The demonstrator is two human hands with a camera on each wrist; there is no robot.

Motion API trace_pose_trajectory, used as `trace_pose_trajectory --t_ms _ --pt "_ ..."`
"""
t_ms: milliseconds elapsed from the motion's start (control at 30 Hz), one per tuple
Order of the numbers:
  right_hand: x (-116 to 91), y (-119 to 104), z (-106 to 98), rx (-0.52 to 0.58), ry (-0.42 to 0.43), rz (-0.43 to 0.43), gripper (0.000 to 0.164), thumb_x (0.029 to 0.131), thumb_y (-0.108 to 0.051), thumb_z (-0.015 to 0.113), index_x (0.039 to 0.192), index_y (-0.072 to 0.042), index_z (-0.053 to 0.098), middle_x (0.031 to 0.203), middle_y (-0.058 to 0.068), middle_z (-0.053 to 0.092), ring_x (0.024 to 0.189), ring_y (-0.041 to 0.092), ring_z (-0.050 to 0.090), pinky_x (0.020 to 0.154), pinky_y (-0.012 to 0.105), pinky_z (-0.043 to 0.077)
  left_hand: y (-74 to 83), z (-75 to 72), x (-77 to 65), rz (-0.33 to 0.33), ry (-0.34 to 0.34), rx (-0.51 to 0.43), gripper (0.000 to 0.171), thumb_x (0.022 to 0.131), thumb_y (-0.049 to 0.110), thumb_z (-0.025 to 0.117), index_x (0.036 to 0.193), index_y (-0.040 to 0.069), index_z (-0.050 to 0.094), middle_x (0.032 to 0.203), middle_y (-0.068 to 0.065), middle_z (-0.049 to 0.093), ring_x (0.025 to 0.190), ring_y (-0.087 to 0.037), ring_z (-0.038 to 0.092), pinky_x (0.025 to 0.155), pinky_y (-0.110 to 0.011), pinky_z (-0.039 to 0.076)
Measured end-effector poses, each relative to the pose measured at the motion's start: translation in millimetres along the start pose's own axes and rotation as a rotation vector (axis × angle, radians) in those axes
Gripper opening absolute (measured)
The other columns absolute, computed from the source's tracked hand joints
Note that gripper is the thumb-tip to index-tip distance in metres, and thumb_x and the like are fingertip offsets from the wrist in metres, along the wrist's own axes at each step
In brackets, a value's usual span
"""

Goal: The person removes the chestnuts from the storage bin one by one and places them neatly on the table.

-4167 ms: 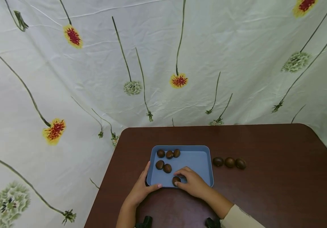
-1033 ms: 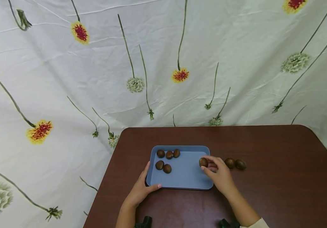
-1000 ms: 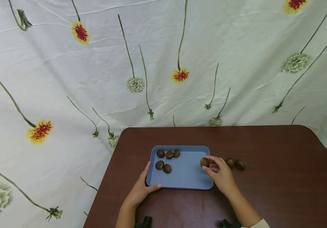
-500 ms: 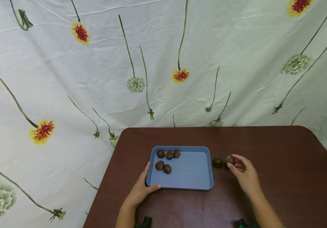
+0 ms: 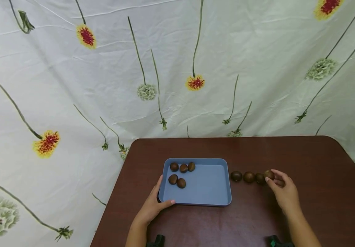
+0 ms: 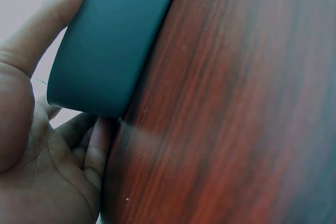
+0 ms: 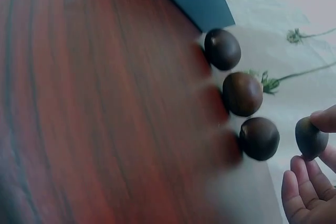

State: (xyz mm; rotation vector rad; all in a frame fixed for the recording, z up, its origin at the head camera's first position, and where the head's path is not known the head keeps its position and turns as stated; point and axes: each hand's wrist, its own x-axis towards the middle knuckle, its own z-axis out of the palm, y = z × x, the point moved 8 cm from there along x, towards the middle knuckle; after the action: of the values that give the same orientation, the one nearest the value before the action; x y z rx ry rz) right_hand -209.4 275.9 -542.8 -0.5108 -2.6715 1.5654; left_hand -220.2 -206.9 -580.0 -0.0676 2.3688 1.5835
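Note:
A blue tray [image 5: 208,192] lies on the table with several brown chestnuts [image 5: 181,183] in its left half. My left hand [image 5: 152,207] grips the tray's near left corner, thumb along the near rim and fingers along the left side. In the left wrist view the thumb [image 6: 39,27] and fingers straddle the tray's corner [image 6: 118,45]. Right of the tray, three chestnuts [image 5: 249,177] stand in a row on the table. At the row's right end my right hand [image 5: 285,193] pinches another chestnut [image 7: 312,138] between thumb and fingers; the right wrist view shows it raised beside the row.
The dark brown table [image 5: 313,164] stretches out to the right of the row. Behind it hangs a white cloth [image 5: 171,68] printed with flowers. Black wrist devices [image 5: 156,241] show at the bottom edge.
The right hand has carried its chestnut from the near part of the tray, over the right rim and along the row, to the row's right end. The left hand stays on the tray.

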Motion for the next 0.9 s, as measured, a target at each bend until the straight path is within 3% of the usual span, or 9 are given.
trace_pose_trajectory --t_ms 100,267,433,567,700,900 --pt "3 6 -3 -0.003 -0.008 0.025 0.069 0.101 -0.049 0.056 0.153 -0.007 0.041 0.149 0.021 0.043 0.126 0.030 0.048 0.083 0.015 0.044 1.2 -0.1 -0.7 0.005 -0.001 -0.002 0.115 0.079 0.032 0.088 0.164 0.035 0.010 0.169 -0.012 0.016 0.150 -0.040 0.028 0.113 -0.065 0.028" --pt "8 15 -5 -0.004 -0.036 0.063 0.070 0.102 -0.047 0.055 0.155 -0.004 0.037 0.151 0.025 0.040 0.132 0.037 0.045 0.094 0.040 0.047 1.9 -0.8 -1.5 0.005 0.005 0.009 0.114 0.080 0.032 0.088 0.164 0.035 0.011 0.169 -0.012 0.017 0.150 -0.039 0.029 0.113 -0.066 0.028" --pt "12 23 -5 -0.009 -0.070 0.103 0.070 0.102 -0.046 0.055 0.154 -0.003 0.037 0.150 0.026 0.040 0.133 0.040 0.045 0.098 0.049 0.046 3.3 -0.7 -2.1 0.003 0.004 0.010 0.114 0.079 0.033 0.088 0.163 0.036 0.011 0.169 -0.012 0.016 0.151 -0.039 0.027 0.114 -0.066 0.026" --pt "15 27 -4 -0.007 -0.102 0.127 0.071 0.103 -0.047 0.054 0.155 -0.002 0.035 0.149 0.027 0.041 0.133 0.042 0.045 0.098 0.051 0.045 4.0 -0.7 -2.5 0.004 0.002 0.008 0.114 0.079 0.033 0.088 0.164 0.035 0.011 0.169 -0.012 0.015 0.151 -0.039 0.026 0.114 -0.066 0.026" --pt "18 29 -4 -0.034 -0.117 0.133 0.070 0.103 -0.044 0.053 0.154 0.000 0.034 0.147 0.028 0.043 0.129 0.041 0.048 0.092 0.045 0.047 3.1 -1.0 -2.6 -0.003 0.002 0.013 0.114 0.080 0.032 0.088 0.164 0.036 0.011 0.169 -0.013 0.016 0.150 -0.039 0.028 0.113 -0.066 0.027" --pt "23 28 -4 -0.094 -0.142 0.098 0.067 0.105 -0.040 0.051 0.153 0.004 0.034 0.146 0.031 0.043 0.124 0.042 0.049 0.090 0.045 0.047 3.5 -2.1 -2.6 -0.004 0.005 0.022 0.114 0.080 0.033 0.088 0.164 0.035 0.010 0.169 -0.013 0.016 0.151 -0.040 0.027 0.114 -0.067 0.026"
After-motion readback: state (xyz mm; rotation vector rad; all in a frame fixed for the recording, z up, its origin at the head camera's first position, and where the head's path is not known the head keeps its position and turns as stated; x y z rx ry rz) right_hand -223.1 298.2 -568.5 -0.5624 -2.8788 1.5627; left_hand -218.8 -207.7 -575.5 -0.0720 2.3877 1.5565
